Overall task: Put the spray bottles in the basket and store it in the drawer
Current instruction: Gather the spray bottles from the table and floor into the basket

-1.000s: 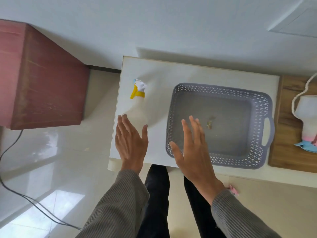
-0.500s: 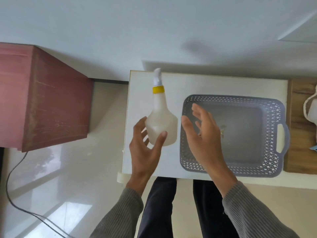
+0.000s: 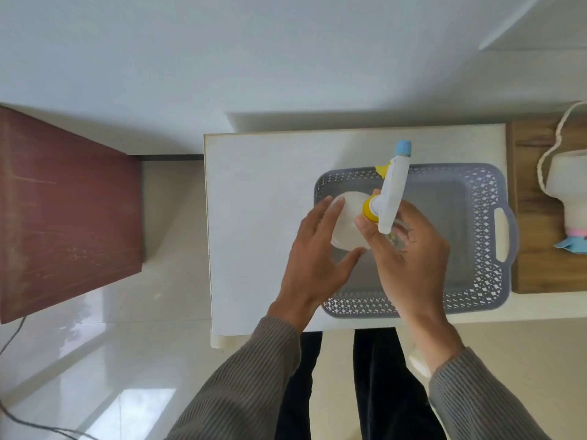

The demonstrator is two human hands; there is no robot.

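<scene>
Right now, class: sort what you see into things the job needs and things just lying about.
Needed: spray bottle, held by the left hand and right hand; grey basket.

Lying about: red cabinet; wooden board; white object with cord; floor cable.

The spray bottle (image 3: 349, 222), which was lying near the left edge of the white table (image 3: 254, 217) a second ago and upright in the left hand (image 3: 317, 265) half a second ago, is now being held above the left end of the grey basket (image 3: 495, 198). Its trigger head is turning toward the far edge. The right hand (image 3: 409, 258), earlier hovering open over the basket, is now closing its fingers around the yellow collar.
</scene>
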